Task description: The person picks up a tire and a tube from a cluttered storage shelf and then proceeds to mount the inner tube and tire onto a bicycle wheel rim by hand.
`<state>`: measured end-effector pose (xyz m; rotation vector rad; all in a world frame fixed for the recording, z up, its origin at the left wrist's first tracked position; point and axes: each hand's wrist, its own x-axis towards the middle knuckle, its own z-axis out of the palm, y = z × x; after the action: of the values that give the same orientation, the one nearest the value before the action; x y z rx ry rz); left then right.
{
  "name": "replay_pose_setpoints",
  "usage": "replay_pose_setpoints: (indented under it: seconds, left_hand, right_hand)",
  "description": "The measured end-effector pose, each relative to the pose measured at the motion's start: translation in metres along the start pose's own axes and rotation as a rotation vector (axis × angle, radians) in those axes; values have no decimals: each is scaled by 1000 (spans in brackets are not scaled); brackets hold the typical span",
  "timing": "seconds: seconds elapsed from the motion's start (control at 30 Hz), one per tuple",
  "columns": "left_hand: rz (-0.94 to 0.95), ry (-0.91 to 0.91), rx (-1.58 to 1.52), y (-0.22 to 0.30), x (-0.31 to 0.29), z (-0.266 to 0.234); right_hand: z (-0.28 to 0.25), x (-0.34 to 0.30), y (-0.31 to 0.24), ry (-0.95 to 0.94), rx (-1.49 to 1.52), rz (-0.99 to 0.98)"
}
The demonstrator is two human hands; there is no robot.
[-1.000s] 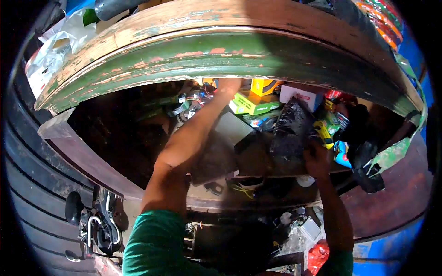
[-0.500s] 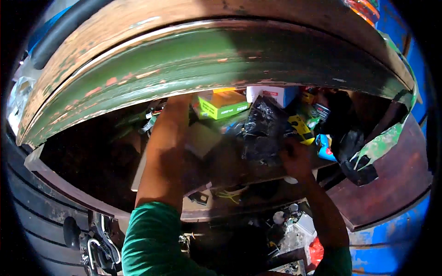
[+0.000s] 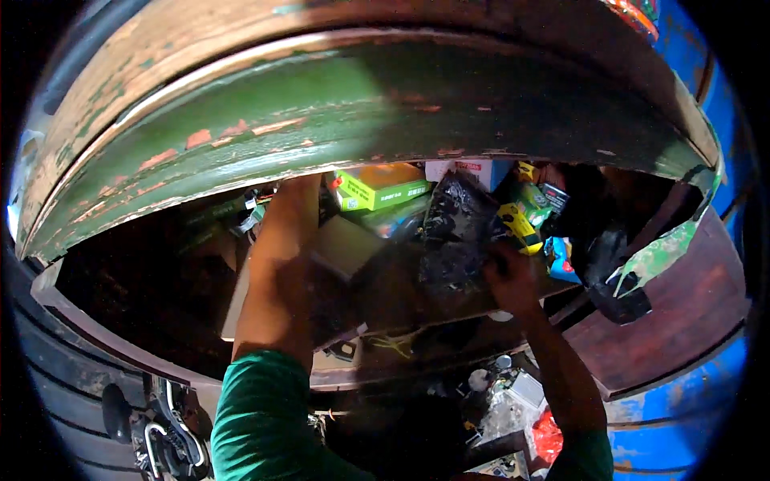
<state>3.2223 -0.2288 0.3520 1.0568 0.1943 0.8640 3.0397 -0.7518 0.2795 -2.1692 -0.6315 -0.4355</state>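
My left forearm reaches into the compartment, and its hand is hidden behind the green painted wooden edge [image 3: 321,104]. Next to that arm lies a lime-green and orange box [image 3: 383,192], with a flat brown cardboard piece [image 3: 346,247] below it. My right hand [image 3: 511,276] is in shadow, its fingers curled at the right edge of a crumpled black plastic bag [image 3: 455,210]. They look closed on that edge, though the fingertips are dim. Just beyond this hand are a yellow and black object [image 3: 520,228] and a blue packet [image 3: 560,259].
A white and red box [image 3: 465,170] stands at the back. Black cloth or plastic [image 3: 613,272] hangs at the right, beside torn green sheeting [image 3: 670,252]. Below the shelf are a red plastic bag [image 3: 548,437] and assorted clutter. Corrugated blue metal [image 3: 682,429] borders the right side.
The view has shifted slightly, showing a little more of the compartment's back. My right hand stays by the black plastic bag, and my left arm remains reached in.
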Motion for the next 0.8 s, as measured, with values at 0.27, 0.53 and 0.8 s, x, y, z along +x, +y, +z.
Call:
replay_pose_setpoints:
  seconds: [0.27, 0.53, 0.8]
  left_hand:
    - [35, -77, -200, 44, -37, 5]
    - [-143, -280, -157, 115, -168, -30]
    - [-266, -342, -397, 144, -336, -91]
  right_hand:
    - [-1, 1, 18, -89, -57, -63]
    - [4, 5, -6, 12, 12, 45]
    - [-2, 4, 4, -75, 121, 71]
